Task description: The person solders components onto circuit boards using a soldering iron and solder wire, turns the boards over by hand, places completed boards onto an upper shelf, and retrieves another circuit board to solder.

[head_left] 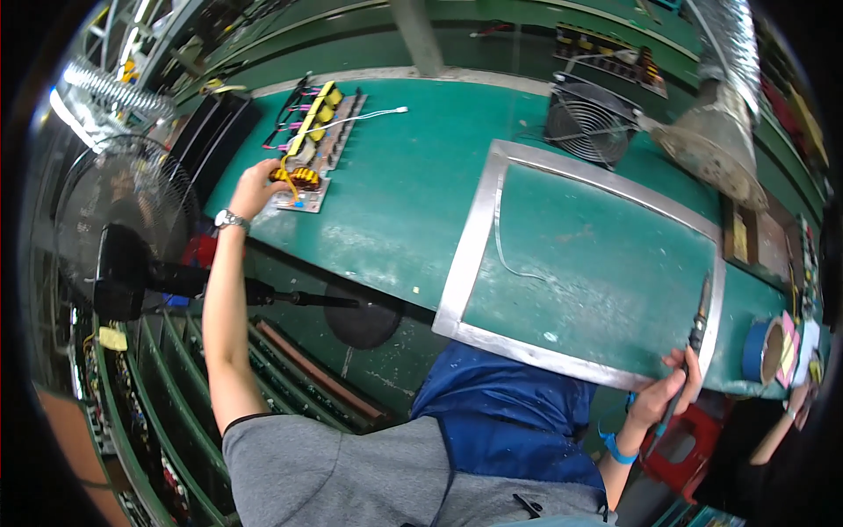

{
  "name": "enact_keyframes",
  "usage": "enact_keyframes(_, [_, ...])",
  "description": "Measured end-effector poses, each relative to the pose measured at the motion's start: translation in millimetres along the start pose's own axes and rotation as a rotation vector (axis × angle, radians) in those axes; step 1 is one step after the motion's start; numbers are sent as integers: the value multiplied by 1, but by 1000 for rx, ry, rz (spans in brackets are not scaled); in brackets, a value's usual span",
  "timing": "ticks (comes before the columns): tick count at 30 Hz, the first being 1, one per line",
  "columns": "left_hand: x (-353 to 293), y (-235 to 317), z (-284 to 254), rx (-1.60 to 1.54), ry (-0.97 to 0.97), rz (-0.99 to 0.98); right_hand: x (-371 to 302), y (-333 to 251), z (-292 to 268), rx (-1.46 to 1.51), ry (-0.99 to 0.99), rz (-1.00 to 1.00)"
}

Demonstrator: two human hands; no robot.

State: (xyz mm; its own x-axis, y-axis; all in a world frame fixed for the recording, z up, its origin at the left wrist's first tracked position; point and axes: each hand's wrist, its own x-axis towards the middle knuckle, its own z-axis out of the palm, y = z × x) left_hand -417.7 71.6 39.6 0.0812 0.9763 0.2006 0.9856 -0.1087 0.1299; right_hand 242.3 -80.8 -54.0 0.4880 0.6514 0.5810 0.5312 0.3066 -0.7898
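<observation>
Here's the left hand (253,191), fingers curled against the near end of a long circuit board (327,163), right beside a fat coil (297,178) banded yellow and black; whether it pinches or merely touches, I cannot tell. And over to the right hand (665,393), wrapped firmly around a soldering iron (699,327), slim and dark-handled, its tip angled up and away above the frame's right side.

Back to that board, up at the left end of the tabletop (413,189): a narrow, brownish-grey strip, crowded with parts! Blocky yellow transformers (323,114) line up along it, dark leads with pink bits bristle off the left edge, and a white cable (385,112) shoots out to the right, ending in a small plug.

The tabletop itself is smooth green, scuffed and whitish in patches. Across its right half lies a broad metal frame (464,263), flat-barred, silvery and dull, with a thin pale wire (501,241) curving inside. Beyond it, a boxy dark fan (586,130) shows its ringed wire guard, beside a flared, stained metal hood (716,145) on a crinkled silver duct (729,39).
</observation>
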Motion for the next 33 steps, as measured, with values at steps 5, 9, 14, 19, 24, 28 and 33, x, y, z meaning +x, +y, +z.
enact_keyframes(5, [13, 89, -49, 314, -5, 155, 3, -3, 5, 53, 19, -24])
enact_keyframes(9, [30, 161, -76, -114, -27, 70, 6, -7, 3, 59, -1, -49])
enact_keyframes(14, [7, 167, -128, -1257, -39, -264, 5, -5, 1, 91, 10, -37])
enact_keyframes(19, [-36, 191, -149, -1566, -160, -374, 6, -3, -2, 147, 8, -53])
enact_keyframes(24, [-17, 320, -69, -1926, -844, -274, 3, -3, -1, 181, 73, -66])
enact_keyframes(28, [31, 386, 18, -1674, -1128, -257, 1, 5, 4, 279, 136, 30])
enact_keyframes(33, [92, 410, 86, -1334, -1280, -127, 4, 0, 3, 307, 118, 11])
